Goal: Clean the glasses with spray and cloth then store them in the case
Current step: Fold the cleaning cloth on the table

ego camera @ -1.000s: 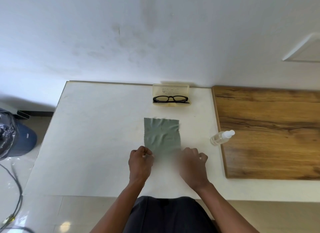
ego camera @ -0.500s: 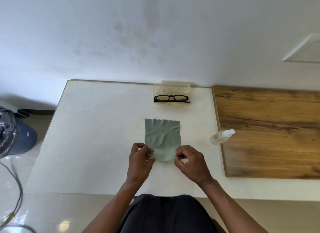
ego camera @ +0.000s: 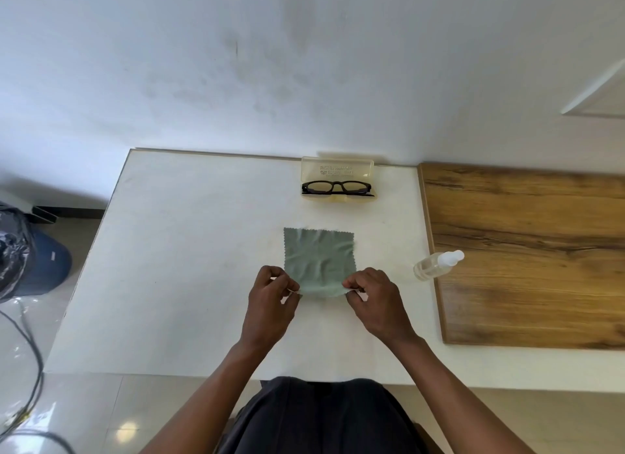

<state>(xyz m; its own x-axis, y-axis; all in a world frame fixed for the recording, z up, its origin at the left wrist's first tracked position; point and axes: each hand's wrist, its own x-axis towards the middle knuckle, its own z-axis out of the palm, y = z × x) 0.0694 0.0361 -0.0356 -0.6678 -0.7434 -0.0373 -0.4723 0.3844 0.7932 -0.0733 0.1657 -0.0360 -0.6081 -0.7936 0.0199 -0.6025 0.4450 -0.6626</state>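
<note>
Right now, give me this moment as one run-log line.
hands: left and right pinch cloth near corners | glasses in open case | spray lying, untouched

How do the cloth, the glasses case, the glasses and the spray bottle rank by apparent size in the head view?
1. cloth
2. glasses case
3. glasses
4. spray bottle

The case sits farther from the camera, so its gap to the cloth is unsure.

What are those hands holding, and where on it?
Both hold the green cloth: the left hand pinches its near left corner, the right hand its near right corner.
</note>
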